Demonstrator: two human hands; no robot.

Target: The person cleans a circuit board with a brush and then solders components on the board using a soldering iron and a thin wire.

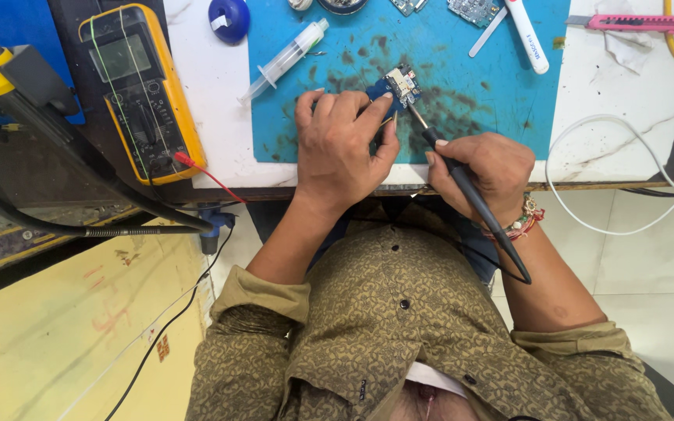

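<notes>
A white bench carries a stained blue mat (493, 86). Nearest, the right hand (481, 171) grips a soldering iron (470, 191) like a pen; the left hand (341, 144) pins the small circuit board (399, 84), seemingly pinching fine wire. Keep the board pressed flat and the tip steady. Beyond lies a syringe (286, 58).

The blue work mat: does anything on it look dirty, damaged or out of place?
Yes. The blue mat has dark, sooty stains spread around the small circuit board, mostly between the left hand and the right hand, which holds a soldering iron. A syringe lies askew across the mat's left edge.
</notes>
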